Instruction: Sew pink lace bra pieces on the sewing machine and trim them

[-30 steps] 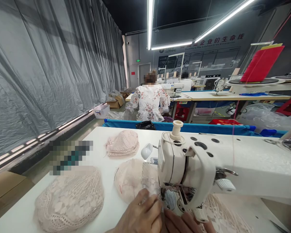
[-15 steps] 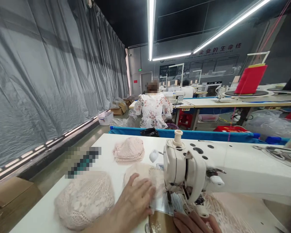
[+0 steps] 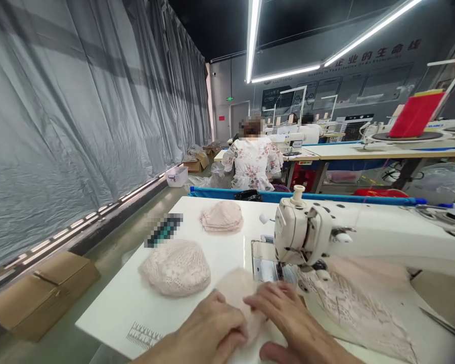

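Since half a second ago: the pale pink lace cup (image 3: 238,289) has come out from under the needle of the sewing machine (image 3: 311,235) and now lies on the white table (image 3: 136,308) nearer the person, just left of the machine's metal plate (image 3: 263,263). Left hand (image 3: 208,333) has drawn back from beside the presser foot toward the table's near edge. Right hand (image 3: 291,316), before only a few fingertips at the bottom of the view, now reaches forward over the cup. The view has also pulled back, so more of the table front shows, with its printed ruler (image 3: 144,334).

Hands now: both lie flat, palm down, fingers loosely spread, pressing on the cup from either side. Neither closes around it (left covers its near left edge, right covers its right part).

The cup: thin, rounded, pale pink, soft-looking; the lace pattern is hard to make out at this size. Only its upper middle shows between the two hands.

Around it: a domed stack of lace cups (image 3: 176,267) just to the left; a smaller stack (image 3: 222,217) farther back; a spread of lace fabric (image 3: 360,308) to the right under the machine arm. A person in a floral top (image 3: 254,162) sits at the next station, back turned.
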Motion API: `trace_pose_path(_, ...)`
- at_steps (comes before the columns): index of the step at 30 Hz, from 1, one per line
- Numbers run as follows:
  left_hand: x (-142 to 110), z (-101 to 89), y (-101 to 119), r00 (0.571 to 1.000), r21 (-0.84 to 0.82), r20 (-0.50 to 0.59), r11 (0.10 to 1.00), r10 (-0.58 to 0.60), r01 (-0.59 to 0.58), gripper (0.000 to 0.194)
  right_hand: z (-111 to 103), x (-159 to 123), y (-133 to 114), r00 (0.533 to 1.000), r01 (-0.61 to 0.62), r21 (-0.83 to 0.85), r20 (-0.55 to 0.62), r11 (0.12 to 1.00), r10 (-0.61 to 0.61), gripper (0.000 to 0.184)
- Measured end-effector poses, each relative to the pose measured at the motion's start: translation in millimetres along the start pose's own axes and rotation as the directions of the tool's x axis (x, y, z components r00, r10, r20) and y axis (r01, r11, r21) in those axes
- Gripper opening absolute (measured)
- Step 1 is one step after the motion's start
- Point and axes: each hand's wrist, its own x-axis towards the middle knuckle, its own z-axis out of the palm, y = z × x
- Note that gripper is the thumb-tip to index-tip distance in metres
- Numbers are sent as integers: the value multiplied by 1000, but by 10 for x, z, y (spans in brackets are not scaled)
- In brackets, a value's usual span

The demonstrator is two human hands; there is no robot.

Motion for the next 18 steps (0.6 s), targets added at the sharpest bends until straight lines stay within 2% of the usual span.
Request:
trace_pose_path(1, -74, -37, 101, 988, -159, 64, 976, -140, 148, 8, -45, 0, -85, 989, -98, 147, 120, 984, 81, 24)
trace_pose_path(2, -147, -64, 185, 957, -315, 153, 906, -247, 285, 8, -92, -9, -159, 966, -193, 281, 224, 940, 131, 15)
trace_pose_path(4, -291, -61, 293, 884, -521, 327, 717, -334, 463, 21, -181, -57, -267, 899, -376, 479, 394, 793, 189, 9)
trace_pose_path(6, -421, 34, 334, 859, -628, 410, 589, -306, 509, 34, -252, -140, -328, 833, -506, 599, 526, 621, 172, 7)
trace_pose_path(9, -560, 267, 339, 879, -748, 399, 462, -261, 477, 49, -340, -326, -384, 718, -663, 616, 684, 426, 128, 10)
trace_pose_path(10, -589, 337, 341, 890, -783, 385, 423, -245, 455, 53, -372, -398, -406, 695, -692, 600, 704, 401, 145, 12)
trace_pose_path(12, -626, 438, 356, 893, -810, 389, 378, -228, 449, 54, -443, -544, -465, 686, -707, 580, 703, 406, 189, 14)
trace_pose_path(15, -658, 509, 395, 841, -752, 452, 381, -296, 538, 57, -512, -733, -564, 699, -676, 588, 702, 443, 136, 17)
trace_pose_path(18, -693, 566, 427, 805, -698, 495, 403, -327, 592, 61, -423, -884, -637, 719, -658, 626, 687, 420, 103, 22)
